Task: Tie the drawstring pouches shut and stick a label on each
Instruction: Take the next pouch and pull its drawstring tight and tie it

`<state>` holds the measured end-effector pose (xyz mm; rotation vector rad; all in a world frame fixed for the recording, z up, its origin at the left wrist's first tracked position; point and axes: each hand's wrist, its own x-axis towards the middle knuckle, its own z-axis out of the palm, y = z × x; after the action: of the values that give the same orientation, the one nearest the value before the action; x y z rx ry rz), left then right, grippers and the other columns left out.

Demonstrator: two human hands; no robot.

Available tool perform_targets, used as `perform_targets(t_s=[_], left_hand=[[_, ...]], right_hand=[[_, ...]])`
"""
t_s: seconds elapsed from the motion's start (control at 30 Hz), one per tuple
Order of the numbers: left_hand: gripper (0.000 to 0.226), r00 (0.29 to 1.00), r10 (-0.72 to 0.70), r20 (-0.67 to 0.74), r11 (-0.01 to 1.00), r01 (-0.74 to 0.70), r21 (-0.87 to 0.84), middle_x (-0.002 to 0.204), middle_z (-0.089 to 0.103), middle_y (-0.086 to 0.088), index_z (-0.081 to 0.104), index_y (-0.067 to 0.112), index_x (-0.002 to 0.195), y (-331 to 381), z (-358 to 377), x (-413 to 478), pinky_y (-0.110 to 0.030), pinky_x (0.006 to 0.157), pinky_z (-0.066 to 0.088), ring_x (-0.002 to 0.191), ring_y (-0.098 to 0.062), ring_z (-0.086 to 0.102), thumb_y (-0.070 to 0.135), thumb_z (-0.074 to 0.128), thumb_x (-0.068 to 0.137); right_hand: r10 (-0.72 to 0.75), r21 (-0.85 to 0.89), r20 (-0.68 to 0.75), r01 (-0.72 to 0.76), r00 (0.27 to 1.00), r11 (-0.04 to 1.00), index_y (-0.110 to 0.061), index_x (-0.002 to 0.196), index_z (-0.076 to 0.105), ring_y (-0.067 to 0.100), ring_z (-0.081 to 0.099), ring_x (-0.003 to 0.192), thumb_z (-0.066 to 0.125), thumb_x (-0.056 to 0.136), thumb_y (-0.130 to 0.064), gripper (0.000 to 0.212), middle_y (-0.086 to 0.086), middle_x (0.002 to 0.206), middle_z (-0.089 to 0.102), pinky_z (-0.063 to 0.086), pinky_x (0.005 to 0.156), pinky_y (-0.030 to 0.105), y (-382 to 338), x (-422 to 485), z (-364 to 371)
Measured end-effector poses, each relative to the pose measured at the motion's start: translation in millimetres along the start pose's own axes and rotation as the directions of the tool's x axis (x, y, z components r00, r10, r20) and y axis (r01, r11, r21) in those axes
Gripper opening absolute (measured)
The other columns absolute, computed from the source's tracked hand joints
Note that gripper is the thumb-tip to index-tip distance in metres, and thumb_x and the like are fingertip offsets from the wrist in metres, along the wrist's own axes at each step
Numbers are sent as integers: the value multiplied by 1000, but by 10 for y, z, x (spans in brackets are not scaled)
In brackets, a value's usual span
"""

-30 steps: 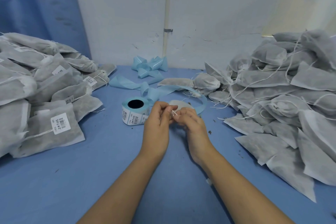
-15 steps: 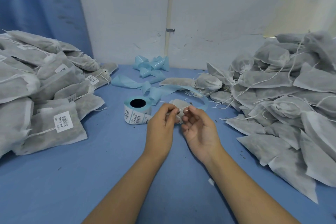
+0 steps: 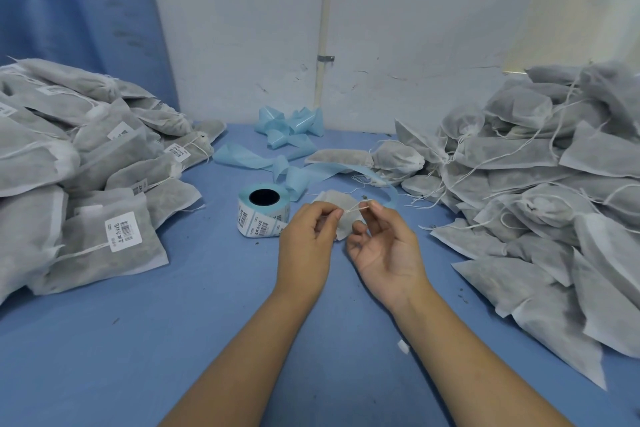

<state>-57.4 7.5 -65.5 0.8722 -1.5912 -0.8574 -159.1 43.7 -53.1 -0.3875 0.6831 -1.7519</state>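
At centre, just right of the roll [image 3: 263,215], left hand [image 3: 306,236] and right hand [image 3: 384,246] each pinch the string [image 3: 358,207] of one pouch [image 3: 330,199]; knot seemingly unfinished, no label. Done: left pile [image 3: 86,156], labelled. Remaining: right pile [image 3: 536,184], roughly half.

Soft, even, dim-bluish light; faint shadows; wide-angle bending at edges

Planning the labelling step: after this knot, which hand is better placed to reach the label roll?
Probably left: the left hand lies next to the label roll, while the right hand pinches the drawstring beyond the pouch.
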Motion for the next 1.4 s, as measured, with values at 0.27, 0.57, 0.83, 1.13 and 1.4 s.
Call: perform_targets(t_s=[0.27,0.57,0.83,1.13,1.4], left_hand=[[51,987,122,103,966,-142,217,117,54,10,58,17,121,1,5,-26,-16,82,42,103,2,50,-10,50,78],[19,956,292,4,776,-239,584,104,62,-9,65,4,97,65,-102,114,-33,80,39,100,-28,51,-1,63,79],[31,964,73,-256,965,-133,-225,88,59,13,48,31,94,327,-108,229,-11,71,42,77,5,56,-1,49,93],[26,965,-208,-159,850,98,-518,78,64,8,62,24,86,322,-92,317,-25,70,47,73,-7,58,1,52,93],[35,972,-234,-10,829,195,-524,89,67,-3,65,22,87,261,-140,360,-32,77,47,84,-16,60,-6,44,89]], right_hand=[[54,95,110,-65,992,993,-10,77,63,12,62,64,61,73,-14,6,0,71,63,54,64,21,-13,-9,11],[78,126,227,-109,971,986,-8,64,65,14,59,59,83,47,-6,25,1,61,55,54,61,23,-2,-37,41],[41,18,87,-43,995,999,-14,76,58,13,62,67,63,69,-11,9,1,75,63,53,62,21,27,12,30],[-38,-149,28,42,999,988,-13,92,59,16,62,92,66,71,-14,22,3,100,65,49,90,30,55,47,11],[-35,-99,-14,33,999,995,-11,114,53,20,63,94,59,86,-9,28,8,108,64,53,84,31,65,59,-9]])
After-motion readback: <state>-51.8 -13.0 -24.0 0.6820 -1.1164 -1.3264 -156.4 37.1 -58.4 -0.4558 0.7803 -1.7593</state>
